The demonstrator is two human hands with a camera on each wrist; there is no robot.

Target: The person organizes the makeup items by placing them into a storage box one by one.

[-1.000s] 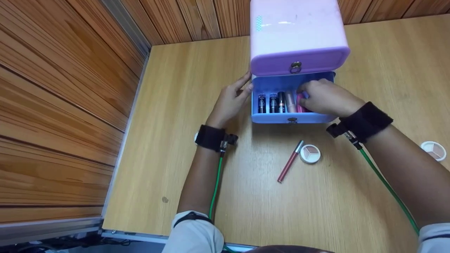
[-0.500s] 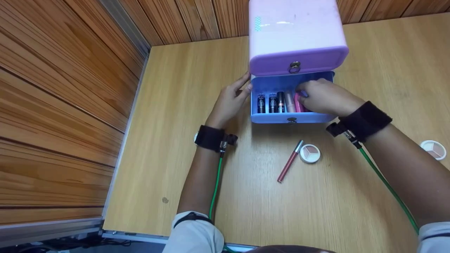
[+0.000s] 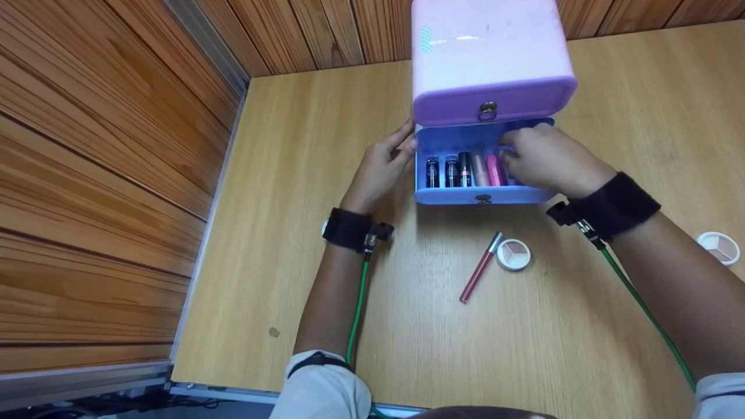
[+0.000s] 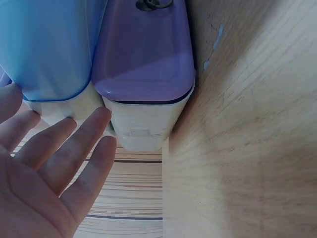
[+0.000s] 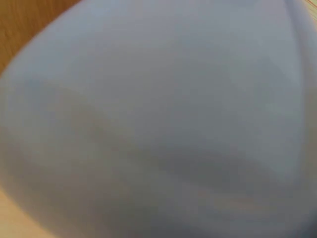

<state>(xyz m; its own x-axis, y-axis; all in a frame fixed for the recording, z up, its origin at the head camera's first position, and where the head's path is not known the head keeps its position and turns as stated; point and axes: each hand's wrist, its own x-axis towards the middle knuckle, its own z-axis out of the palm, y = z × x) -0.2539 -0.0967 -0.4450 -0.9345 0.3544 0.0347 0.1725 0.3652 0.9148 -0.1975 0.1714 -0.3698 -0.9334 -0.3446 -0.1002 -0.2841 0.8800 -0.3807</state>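
At upper centre, tubes (image 3: 465,170) lie in the cabinet drawer (image 3: 451,196); below, on the table (image 3: 541,343), a lip gloss (image 3: 479,272) lies left of one compact (image 3: 514,255); a second compact (image 3: 719,248) lies at the right edge.

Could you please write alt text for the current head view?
A person's right hand reaches into an open blue drawer holding cosmetic tubes, while the left hand is at the drawer's side. A red tube and two round white palettes lie on the wooden table.

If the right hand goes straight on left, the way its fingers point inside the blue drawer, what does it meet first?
Probably the pink cosmetic tube, just left of the right hand in the blue drawer; fingertip depth is unclear.
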